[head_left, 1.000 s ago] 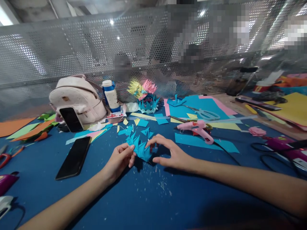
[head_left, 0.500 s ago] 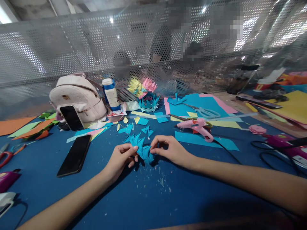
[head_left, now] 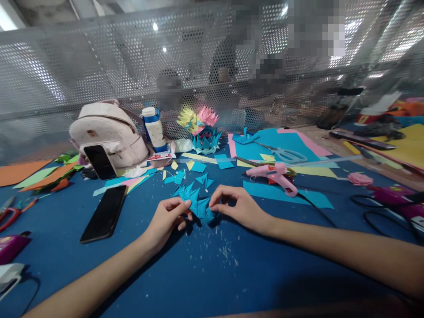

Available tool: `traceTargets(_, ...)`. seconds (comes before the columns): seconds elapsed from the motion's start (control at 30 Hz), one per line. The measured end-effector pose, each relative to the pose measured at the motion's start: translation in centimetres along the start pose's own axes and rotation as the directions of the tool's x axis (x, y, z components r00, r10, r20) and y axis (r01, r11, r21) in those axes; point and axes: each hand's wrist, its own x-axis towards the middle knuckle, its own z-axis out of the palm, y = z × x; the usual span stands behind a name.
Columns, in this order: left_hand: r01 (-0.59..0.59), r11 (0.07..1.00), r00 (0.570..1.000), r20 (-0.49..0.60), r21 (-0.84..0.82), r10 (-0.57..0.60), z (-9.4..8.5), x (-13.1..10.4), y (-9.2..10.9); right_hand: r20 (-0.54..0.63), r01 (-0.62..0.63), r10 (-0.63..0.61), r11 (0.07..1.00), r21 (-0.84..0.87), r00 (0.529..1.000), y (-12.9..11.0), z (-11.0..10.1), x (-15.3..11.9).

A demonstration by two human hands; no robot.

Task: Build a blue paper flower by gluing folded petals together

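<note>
A spiky blue folded-paper piece (head_left: 196, 201) is between my two hands, low over the blue table (head_left: 185, 282). My left hand (head_left: 170, 221) pinches its left side between thumb and fingers. On its right side, the thumb and index finger of my right hand (head_left: 236, 205) are closed on a point of the paper. Just behind lie loose blue folded bits (head_left: 204, 180). A pink glue gun (head_left: 276, 174) rests to the right of my right hand, partly over a blue paper strip (head_left: 298, 195).
Left are a black phone (head_left: 105, 214), a pale backpack (head_left: 109, 132) with another phone against it, and a bottle (head_left: 154, 130). Paper flowers (head_left: 206, 139) stand at the back centre. Scissors (head_left: 288, 154) lie on blue sheets; cables (head_left: 374, 212) are at right.
My right hand's fingertips have shifted slightly on the right side of the blue paper piece. The whole view has moved a little. My left hand keeps its hold.
</note>
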Motion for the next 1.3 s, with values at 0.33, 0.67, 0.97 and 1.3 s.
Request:
traceTargets(0.33,-0.016,1.000,1.000,0.004,0.022,0.016,0.0,-0.1,0.0,-0.029,0.073,-0.075,0.996,-0.049,0.997,0.0,-0.1,-0.2)
traceTargets(0.67,-0.017,0.998,1.000,0.011,0.057,0.017,-0.1,-0.2,0.2,-0.033,0.053,-0.054,0.998,-0.031,0.998,0.1,-0.2,-0.2)
traceTargets(0.97,-0.092,0.984,0.996,-0.007,0.153,0.094,-0.4,-0.2,-0.5,-0.003,0.039,-0.040,0.999,-0.028,0.999,0.7,-0.2,0.0)
traceTargets(1.3,-0.411,0.797,0.897,0.043,0.443,0.439,0.2,-1.7,0.5,0.137,0.314,-0.295,0.938,-0.150,0.946,0.9,-0.6,-0.2)
